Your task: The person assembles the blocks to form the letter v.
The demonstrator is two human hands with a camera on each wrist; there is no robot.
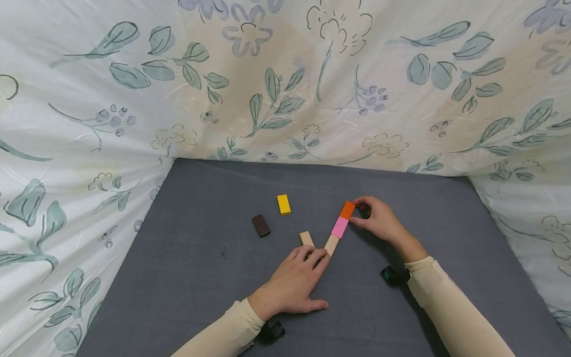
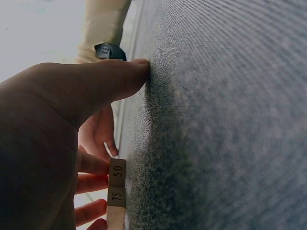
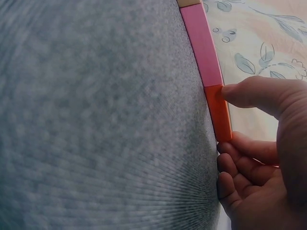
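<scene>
A slanting row on the grey cloth joins an orange block (image 1: 348,210), a pink block (image 1: 340,227) and a plain wooden block (image 1: 331,245), end to end. My right hand (image 1: 379,218) holds the orange block (image 3: 218,112), thumb on its side near the pink joint and index finger at its far end. My left hand (image 1: 292,280) rests its outstretched fingers on wooden blocks at the near end, partly hiding them. Another wooden block (image 1: 306,238) pokes out past those fingers. In the left wrist view, wooden blocks (image 2: 117,172) marked 50 and 75 stand against the fingertips.
A yellow block (image 1: 283,205) and a dark brown block (image 1: 260,226) lie apart, left of the row. Flower-printed white fabric (image 1: 285,114) rises behind the grey cloth (image 1: 200,277) and along its sides. Each wrist wears a dark camera (image 1: 394,275).
</scene>
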